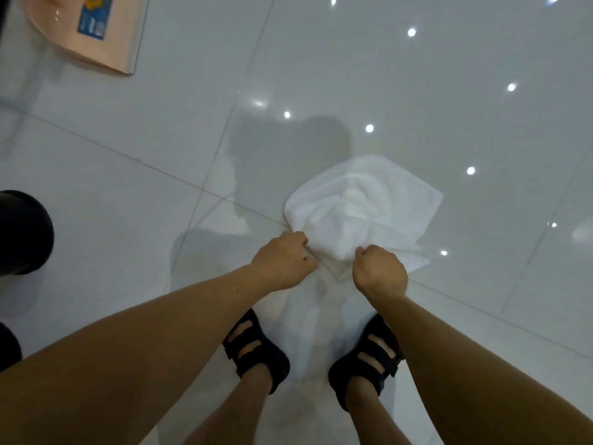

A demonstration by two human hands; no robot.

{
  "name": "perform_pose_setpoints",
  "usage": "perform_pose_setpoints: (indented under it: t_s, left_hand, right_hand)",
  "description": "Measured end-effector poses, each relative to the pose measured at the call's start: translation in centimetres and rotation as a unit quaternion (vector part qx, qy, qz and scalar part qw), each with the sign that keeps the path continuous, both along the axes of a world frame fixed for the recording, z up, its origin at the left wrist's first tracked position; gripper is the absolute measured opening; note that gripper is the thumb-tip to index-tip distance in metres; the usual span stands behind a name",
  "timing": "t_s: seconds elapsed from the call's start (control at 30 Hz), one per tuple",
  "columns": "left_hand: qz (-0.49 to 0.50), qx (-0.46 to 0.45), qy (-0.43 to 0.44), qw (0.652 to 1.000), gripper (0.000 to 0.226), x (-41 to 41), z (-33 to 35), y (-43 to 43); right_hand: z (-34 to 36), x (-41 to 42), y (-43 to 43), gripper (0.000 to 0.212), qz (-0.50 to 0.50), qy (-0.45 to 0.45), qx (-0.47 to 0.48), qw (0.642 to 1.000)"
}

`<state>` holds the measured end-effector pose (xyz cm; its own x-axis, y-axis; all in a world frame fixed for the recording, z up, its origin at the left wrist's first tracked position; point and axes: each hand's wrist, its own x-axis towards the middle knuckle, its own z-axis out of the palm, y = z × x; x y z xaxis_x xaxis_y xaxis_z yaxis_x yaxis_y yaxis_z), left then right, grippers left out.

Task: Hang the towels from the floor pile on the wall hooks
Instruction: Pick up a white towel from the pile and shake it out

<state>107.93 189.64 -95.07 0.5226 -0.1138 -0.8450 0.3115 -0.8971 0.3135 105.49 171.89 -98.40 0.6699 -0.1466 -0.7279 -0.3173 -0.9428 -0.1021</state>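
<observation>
A white towel (359, 203) lies crumpled on the glossy white tiled floor, just beyond my feet. My left hand (282, 261) pinches its near edge on the left, fingers closed on the cloth. My right hand (378, 271) is fisted on the same near edge a little to the right. Both arms reach straight down from the bottom of the view. More white cloth (321, 316) trails down between my two black sandals. No wall hooks are in view.
A peach-coloured plastic object (93, 30) with a blue label sits at the top left. A dark round object (22, 232) stands at the left edge. My sandalled feet (256, 351) stand on the tiles, which reflect ceiling lights.
</observation>
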Motion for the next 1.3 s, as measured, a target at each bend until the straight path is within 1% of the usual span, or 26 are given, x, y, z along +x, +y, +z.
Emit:
perform_pose_setpoints:
  t_s: [0.07, 0.1, 0.13, 0.2, 0.23, 0.3, 0.37, 0.43, 0.5, 0.57, 0.6, 0.63, 0.7, 0.73, 0.8, 0.87, 0.93, 0.97, 1.0, 1.03, 1.07, 1.1, 1.17, 1.23, 1.3]
  left_hand:
    - [-0.004, -0.013, -0.011, 1.000, 0.048, 0.6, 3.3, 0.2]
    - [-0.005, -0.017, -0.018, 1.000, 0.050, 1.0, 5.1, 0.4]
    - [-0.005, -0.020, -0.025, 0.999, 0.051, 1.3, 7.0, 0.5]
    - [-0.002, -0.023, -0.045, 0.999, 0.054, 2.1, 11.0, 0.8]
    - [-0.001, -0.026, -0.055, 0.998, 0.057, 2.6, 13.2, 1.0]
    - [-0.001, -0.041, -0.084, 0.996, 0.063, 3.8, 18.0, 1.6]
    - [0.006, -0.061, -0.128, 0.990, 0.068, 5.2, 23.2, 2.5]
    - [0.011, -0.076, -0.176, 0.981, 0.076, 6.6, 28.6, 3.7]
    - [-0.005, -0.096, -0.224, 0.970, 0.087, 8.2, 34.3, 5.1]
    - [-0.051, -0.122, -0.240, 0.962, 0.093, 9.4, 39.9, 6.7]
    - [-0.076, -0.132, -0.235, 0.960, 0.089, 9.8, 42.5, 7.6]
    - [-0.096, -0.139, -0.227, 0.959, 0.078, 10.2, 44.8, 8.5]
    - [-0.121, -0.131, -0.235, 0.955, 0.041, 10.7, 49.3, 10.6]
    - [-0.119, -0.127, -0.256, 0.951, 0.028, 10.8, 51.3, 11.8]
    - [-0.069, -0.131, -0.304, 0.941, 0.017, 10.8, 55.4, 14.5]
    - [0.001, -0.132, -0.351, 0.927, 0.022, 10.8, 59.3, 17.0]
    - [0.065, -0.111, -0.401, 0.907, 0.027, 10.8, 63.3, 20.2]
    - [0.098, -0.103, -0.423, 0.895, 0.028, 10.8, 65.1, 21.8]
    - [0.132, -0.101, -0.442, 0.881, 0.028, 10.7, 66.8, 23.3]
    - [0.162, -0.100, -0.459, 0.868, 0.028, 10.6, 68.3, 24.7]
    - [0.181, -0.094, -0.473, 0.857, 0.026, 10.3, 69.6, 26.0]
    - [0.193, -0.081, -0.484, 0.849, 0.023, 9.9, 70.7, 27.2]
    - [0.211, -0.047, -0.498, 0.840, 0.020, 8.8, 72.4, 29.5]
    - [0.219, -0.005, -0.513, 0.830, 0.024, 7.8, 74.2, 31.5]
    - [0.218, 0.045, -0.541, 0.811, 0.026, 6.8, 76.1, 33.0]
  right_hand:
    - [3.6, 0.8, 0.2, 0.027, 0.014, -0.031, 0.001, 0.999]
    - [5.5, 1.2, 0.3, 0.028, 0.000, -0.048, 0.008, 0.999]
    - [7.5, 1.8, 0.4, 0.029, -0.023, -0.066, 0.026, 0.997]
    - [11.9, 2.7, 0.7, 0.031, -0.070, -0.119, 0.096, 0.986]
    - [14.3, 3.1, 1.0, 0.032, -0.096, -0.150, 0.140, 0.974]
    - [19.6, 4.0, 1.7, 0.032, -0.167, -0.199, 0.227, 0.939]
    - [25.2, 5.2, 2.7, 0.032, -0.234, -0.213, 0.306, 0.898]
    - [30.8, 6.7, 3.7, 0.033, -0.268, -0.216, 0.365, 0.865]
    - [36.5, 8.3, 5.1, 0.030, -0.271, -0.219, 0.390, 0.852]
    - [42.3, 9.7, 6.9, 0.029, -0.240, -0.215, 0.412, 0.852]
    - [45.1, 10.4, 8.0, 0.030, -0.218, -0.216, 0.425, 0.851]
    - [47.9, 11.1, 9.1, 0.031, -0.193, -0.219, 0.439, 0.850]
    - [53.1, 12.5, 11.0, 0.032, -0.134, -0.221, 0.456, 0.852]
    - [55.4, 13.0, 11.6, 0.032, -0.106, -0.217, 0.457, 0.856]
    - [59.1, 13.6, 12.6, 0.032, -0.067, -0.196, 0.463, 0.862]
    - [61.6, 13.9, 13.3, 0.033, -0.039, -0.127, 0.471, 0.872]
    - [63.8, 13.9, 15.2, 0.046, 0.023, -0.076, 0.435, 0.897]
    - [64.8, 13.8, 16.5, 0.049, 0.068, -0.073, 0.408, 0.907]
    - [65.8, 13.9, 17.9, 0.045, 0.111, -0.080, 0.382, 0.914]
    - [66.7, 14.1, 19.3, 0.037, 0.144, -0.086, 0.365, 0.916]
    - [67.7, 14.2, 20.7, 0.032, 0.157, -0.089, 0.365, 0.913]
    - [68.8, 14.4, 21.9, 0.032, 0.147, -0.087, 0.382, 0.908]
    - [71.2, 14.6, 23.9, 0.031, 0.079, -0.069, 0.441, 0.891]
    - [73.3, 15.0, 25.3, 0.031, 0.004, -0.017, 0.509, 0.860]
    - [75.1, 15.6, 26.8, 0.032, -0.039, 0.072, 0.580, 0.811]
